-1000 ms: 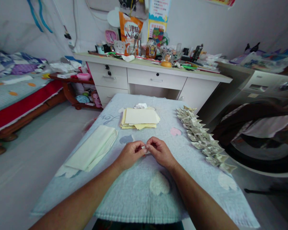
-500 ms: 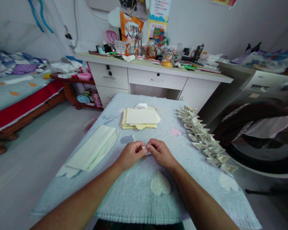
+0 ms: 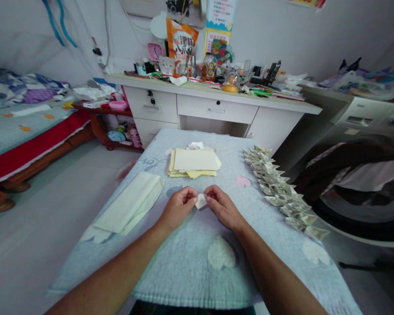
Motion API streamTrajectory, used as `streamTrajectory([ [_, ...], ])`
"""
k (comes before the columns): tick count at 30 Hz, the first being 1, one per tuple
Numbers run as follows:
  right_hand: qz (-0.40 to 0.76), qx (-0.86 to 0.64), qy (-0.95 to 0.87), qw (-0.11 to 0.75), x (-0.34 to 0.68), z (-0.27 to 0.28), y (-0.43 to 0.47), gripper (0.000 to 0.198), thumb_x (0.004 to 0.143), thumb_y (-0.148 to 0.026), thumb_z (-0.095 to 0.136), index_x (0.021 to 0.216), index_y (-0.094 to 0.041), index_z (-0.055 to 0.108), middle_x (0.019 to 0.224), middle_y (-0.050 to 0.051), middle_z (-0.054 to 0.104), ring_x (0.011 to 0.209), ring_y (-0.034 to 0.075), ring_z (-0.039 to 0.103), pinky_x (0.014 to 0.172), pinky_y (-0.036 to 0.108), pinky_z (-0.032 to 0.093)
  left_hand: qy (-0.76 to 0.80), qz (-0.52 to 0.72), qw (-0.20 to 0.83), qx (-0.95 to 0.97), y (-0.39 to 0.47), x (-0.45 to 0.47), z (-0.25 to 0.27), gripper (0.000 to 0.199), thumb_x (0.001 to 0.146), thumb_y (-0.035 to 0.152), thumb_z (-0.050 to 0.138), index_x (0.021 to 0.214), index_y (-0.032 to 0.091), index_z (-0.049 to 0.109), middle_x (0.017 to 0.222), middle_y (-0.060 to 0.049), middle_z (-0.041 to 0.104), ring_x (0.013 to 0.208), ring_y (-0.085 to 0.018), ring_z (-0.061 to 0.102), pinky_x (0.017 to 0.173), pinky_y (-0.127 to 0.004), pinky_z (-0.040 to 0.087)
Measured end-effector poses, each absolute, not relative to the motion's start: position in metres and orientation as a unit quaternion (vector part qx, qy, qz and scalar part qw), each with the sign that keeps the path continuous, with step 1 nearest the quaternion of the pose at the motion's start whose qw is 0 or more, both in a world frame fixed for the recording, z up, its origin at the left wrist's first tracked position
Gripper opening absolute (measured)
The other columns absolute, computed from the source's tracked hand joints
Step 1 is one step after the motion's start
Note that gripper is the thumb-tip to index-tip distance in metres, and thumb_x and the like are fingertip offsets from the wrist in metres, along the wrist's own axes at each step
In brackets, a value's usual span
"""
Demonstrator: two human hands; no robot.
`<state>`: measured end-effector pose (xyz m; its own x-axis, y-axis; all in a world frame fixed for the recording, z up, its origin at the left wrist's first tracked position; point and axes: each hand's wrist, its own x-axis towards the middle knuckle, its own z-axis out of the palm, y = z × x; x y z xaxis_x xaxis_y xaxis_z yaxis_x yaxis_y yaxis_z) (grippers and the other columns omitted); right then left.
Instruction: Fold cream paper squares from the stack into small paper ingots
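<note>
Between my hands is a small folded piece of white paper (image 3: 201, 201), held just above the cloth-covered table (image 3: 183, 271). My left hand (image 3: 180, 206) pinches its left edge between thumb and fingers. On the opposite edge, my right hand (image 3: 222, 205) grips it the same way. Beyond them lies a stack of white and yellowish paper sheets (image 3: 197, 160). A larger pale green folded sheet (image 3: 131, 203) rests left of my left hand. Along the right side runs a row of several small folded paper pieces (image 3: 282, 190) with pointed ends.
Crumpled white paper (image 3: 195, 145) sits behind the stack. A cluttered white desk (image 3: 216, 107) stands past the table, with an orange snack bag (image 3: 181, 43) and a jar (image 3: 209, 68). To the right is a washing machine (image 3: 357, 118); a bed (image 3: 36, 127) is at the left.
My hands have moved slightly apart, and more of the small white paper now shows between them. The camera view has shifted a little; the paper stack and the row stay in place.
</note>
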<state>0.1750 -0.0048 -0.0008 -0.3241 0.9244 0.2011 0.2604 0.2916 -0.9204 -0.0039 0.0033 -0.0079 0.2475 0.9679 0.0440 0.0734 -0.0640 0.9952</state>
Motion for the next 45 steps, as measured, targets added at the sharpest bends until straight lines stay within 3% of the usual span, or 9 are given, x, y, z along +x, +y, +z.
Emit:
streamTrajectory([
  [5,0.312,-0.428,-0.766,0.365,0.177,0.000,-0.006,0.038,0.063,-0.004,0.050,0.097,-0.020,0.050,0.092,0.002,0.050,0.087,0.017,0.047,0.079,0.029,0.039,0.474,0.431,0.485,0.595,0.007,-0.005,-0.014,0.013,0.077,0.029,0.059,0.079,0.016,0.059,0.067,0.002,0.059,0.060,-0.011,0.054,0.056,-0.021,0.040],
  [9,0.253,-0.413,-0.809,0.332,0.176,0.001,-0.005,0.035,0.068,-0.007,0.056,0.100,-0.020,0.053,0.096,0.004,0.053,0.093,0.020,0.048,0.085,0.034,0.037,0.477,0.428,0.476,0.602,0.007,-0.004,-0.016,0.011,0.076,0.027,0.059,0.079,0.017,0.060,0.067,0.001,0.062,0.061,-0.012,0.057,0.058,-0.022,0.042],
  [17,0.234,-0.426,-0.807,0.336,0.178,-0.002,-0.001,0.021,0.076,-0.004,0.059,0.089,-0.020,0.059,0.090,0.003,0.056,0.089,0.018,0.050,0.081,0.031,0.036,0.477,0.391,0.457,0.641,0.006,-0.002,-0.017,0.013,0.081,0.025,0.054,0.085,0.017,0.063,0.069,0.000,0.064,0.066,-0.015,0.061,0.063,-0.024,0.046],
  [21,0.228,-0.424,-0.811,0.332,0.181,-0.002,0.001,0.020,0.078,-0.003,0.057,0.087,-0.019,0.060,0.089,0.003,0.059,0.090,0.018,0.051,0.082,0.031,0.036,0.481,0.344,0.363,0.720,0.003,-0.003,-0.017,0.016,0.078,0.020,0.058,0.091,0.018,0.066,0.078,-0.001,0.066,0.065,-0.014,0.059,0.064,-0.025,0.044],
  [25,0.214,-0.418,-0.830,0.301,0.183,-0.004,0.002,0.021,0.077,-0.001,0.058,0.087,-0.019,0.063,0.086,0.003,0.061,0.087,0.017,0.053,0.082,0.032,0.035,0.470,0.308,0.261,0.785,0.000,-0.005,-0.014,0.015,0.078,0.018,0.061,0.091,0.021,0.068,0.091,-0.004,0.064,0.082,-0.018,0.060,0.076,-0.028,0.044],
  [33,0.194,-0.428,-0.843,0.262,0.181,-0.009,0.002,0.024,0.076,-0.005,0.063,0.096,-0.019,0.062,0.088,0.003,0.062,0.086,0.018,0.052,0.080,0.031,0.036,0.442,0.263,0.177,0.839,0.001,-0.009,-0.016,0.013,0.085,0.019,0.057,0.087,0.021,0.070,0.086,-0.004,0.063,0.086,-0.018,0.058,0.077,-0.028,0.043],
  [45,0.174,-0.432,-0.849,0.249,0.181,-0.010,0.001,0.015,0.079,-0.013,0.067,0.092,-0.019,0.064,0.087,0.002,0.062,0.086,0.017,0.053,0.080,0.029,0.037,0.434,0.251,0.136,0.854,0.002,-0.010,-0.020,0.015,0.088,0.019,0.056,0.084,0.020,0.070,0.083,-0.003,0.063,0.082,-0.015,0.059,0.076,-0.027,0.046],
])
